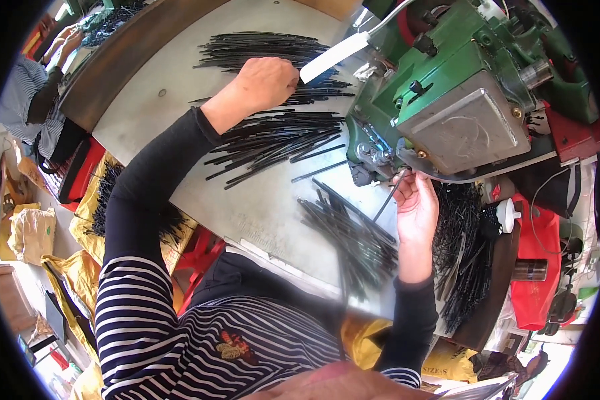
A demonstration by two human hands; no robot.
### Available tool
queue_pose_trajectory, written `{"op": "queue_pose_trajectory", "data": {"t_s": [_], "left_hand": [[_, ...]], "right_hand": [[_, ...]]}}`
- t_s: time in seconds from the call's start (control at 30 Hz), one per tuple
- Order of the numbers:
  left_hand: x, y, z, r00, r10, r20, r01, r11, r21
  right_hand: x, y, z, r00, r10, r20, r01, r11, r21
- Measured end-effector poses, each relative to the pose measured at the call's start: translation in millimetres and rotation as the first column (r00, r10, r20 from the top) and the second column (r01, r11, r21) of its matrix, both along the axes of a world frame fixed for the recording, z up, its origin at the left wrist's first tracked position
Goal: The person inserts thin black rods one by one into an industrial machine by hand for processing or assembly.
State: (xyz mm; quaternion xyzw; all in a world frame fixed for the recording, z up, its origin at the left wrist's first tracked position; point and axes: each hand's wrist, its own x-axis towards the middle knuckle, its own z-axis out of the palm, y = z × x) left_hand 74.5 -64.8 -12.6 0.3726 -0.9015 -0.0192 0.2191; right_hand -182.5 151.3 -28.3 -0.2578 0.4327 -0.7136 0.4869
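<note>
My left hand [265, 81] is closed above a pile of thin black strips [260, 50] on the pale worktable [160, 130]. Its fingertips are turned away, so what they grip, if anything, is hidden. A second pile of black strips [280, 137] lies just below that wrist. At the green machine [440, 87], my right hand [417, 200] pinches a slim dark strip [385, 202] near the machine's metal working head [373, 157]. The strip slants down and left from the fingers. More loose strips [347, 233] lie left of my right forearm, partly blurred.
A large heap of black strips [457, 253] fills the area right of my right forearm. A raised brown edge [107, 73] borders the table at far left. A white bar-shaped lamp [333, 57] hangs near my left hand. Another person's hands [63, 43] work at upper left.
</note>
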Motion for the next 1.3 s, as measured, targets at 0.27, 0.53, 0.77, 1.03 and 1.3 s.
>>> {"op": "queue_pose_trajectory", "data": {"t_s": [0.27, 0.53, 0.77, 1.03, 1.3], "left_hand": [[-5.0, 18.5, 6.6, 0.992, -0.104, 0.066, 0.109, 0.991, -0.073], [-10.9, 51.3, 9.0, 0.941, -0.337, -0.029, 0.335, 0.94, -0.056], [-23.6, 62.0, 0.2, 0.9, -0.419, -0.119, 0.422, 0.907, -0.003], [-7.7, 74.7, 14.1, 0.9, -0.287, -0.327, 0.391, 0.864, 0.318], [-5.7, 83.8, 13.8, 0.879, -0.23, -0.419, 0.408, 0.817, 0.407]], "right_hand": [[-4.2, 3.0, 0.8, 1.0, -0.014, -0.008, 0.014, 1.0, -0.009], [9.1, 3.2, 15.1, 0.978, 0.165, -0.124, -0.145, 0.977, 0.155], [20.3, 2.0, 20.1, 0.889, 0.337, -0.31, -0.244, 0.921, 0.302], [26.2, 0.7, 22.8, 0.816, 0.43, -0.386, -0.301, 0.887, 0.351], [27.1, -0.6, 22.0, 0.819, 0.434, -0.376, -0.305, 0.883, 0.357]]}}
